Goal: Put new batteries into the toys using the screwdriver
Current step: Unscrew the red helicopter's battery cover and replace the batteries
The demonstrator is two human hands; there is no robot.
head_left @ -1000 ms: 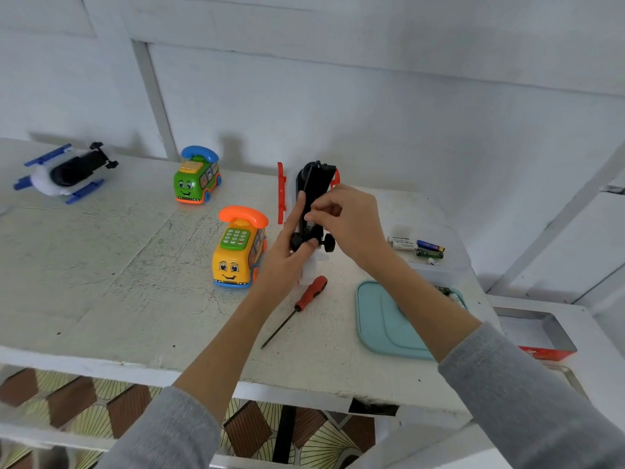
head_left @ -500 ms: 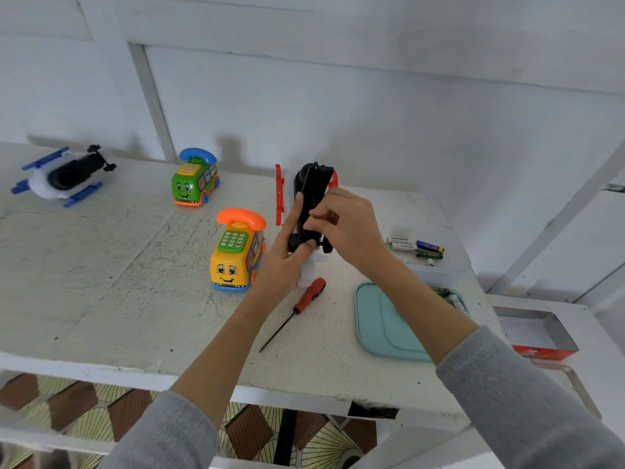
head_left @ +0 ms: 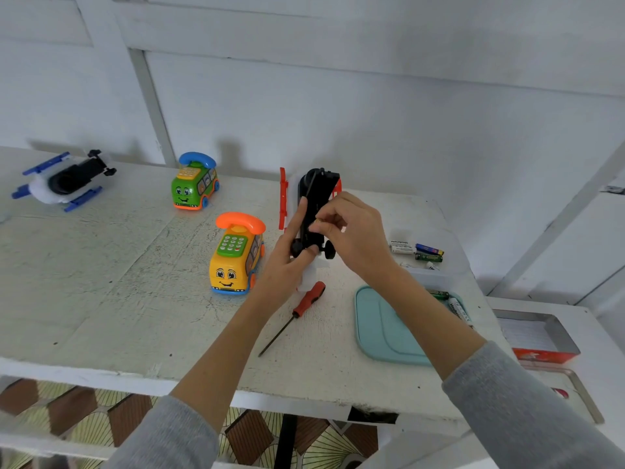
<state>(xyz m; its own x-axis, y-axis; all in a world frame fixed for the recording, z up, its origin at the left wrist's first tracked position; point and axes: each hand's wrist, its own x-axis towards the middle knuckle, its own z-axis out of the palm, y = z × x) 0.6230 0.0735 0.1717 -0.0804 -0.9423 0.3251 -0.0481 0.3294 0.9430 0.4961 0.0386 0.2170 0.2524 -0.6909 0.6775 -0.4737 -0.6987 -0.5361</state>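
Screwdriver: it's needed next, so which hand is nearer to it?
Left. The left hand holds the toy just above the screwdriver handle; the right hand is farther up-right.

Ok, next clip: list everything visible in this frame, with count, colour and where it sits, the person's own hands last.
Helicopter toy: 1, black underside with orange-red parts, held up at table centre-back.
Phone-bus toy, yellow: 1, orange handset, beside the left hand.
Phone-bus toy, green: 1, blue handset, back of table.
Blue-and-white toy: 1, underside up, far left.
Screwdriver: 1, red handle, lying on the table in front of the held toy.
Loose batteries: several, white, blue, green, on a clear box at right.
Lid: 1, teal, right front.
Tin tray: 1, metal and red, side surface.
Table: 1, white, worn.
Left hand: grips the helicopter toy.
Right hand: fingers pinched at its underside.
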